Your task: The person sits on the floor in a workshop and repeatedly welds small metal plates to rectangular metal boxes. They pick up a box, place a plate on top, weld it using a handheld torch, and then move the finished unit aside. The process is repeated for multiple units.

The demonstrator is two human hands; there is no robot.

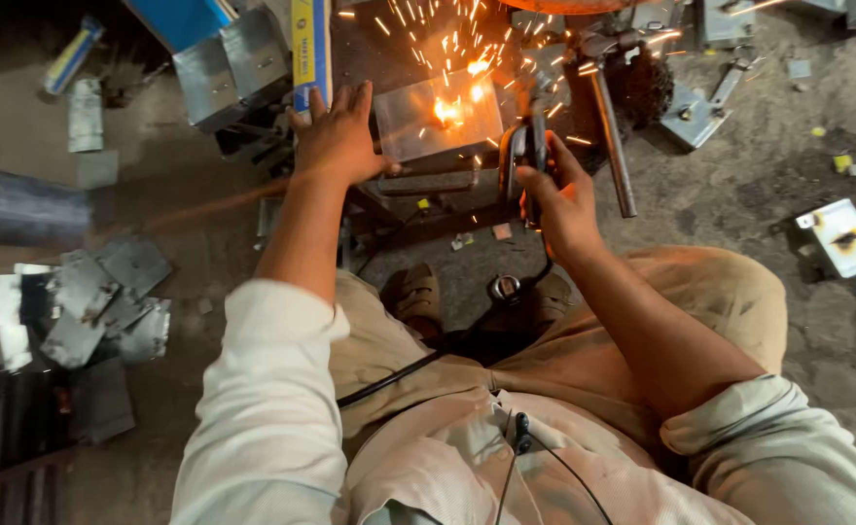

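1. While orange sparks (452, 58) fly, the right hand (556, 199) clamps its fingers round a black welding holder (525, 156);
2. the left hand (336, 136), fingers apart, presses beside the shiny square steel box (438, 119) on the dark stand's left edge.

A welding electrode holder (527, 156) is gripped in the right hand (562, 199), its tip brought to a small sheet-metal box (438, 122), where a bright arc and scattered sparks (452, 44) are seen. The box is steadied by the left hand (336, 136). Cut metal plates (88, 306) are piled at left.
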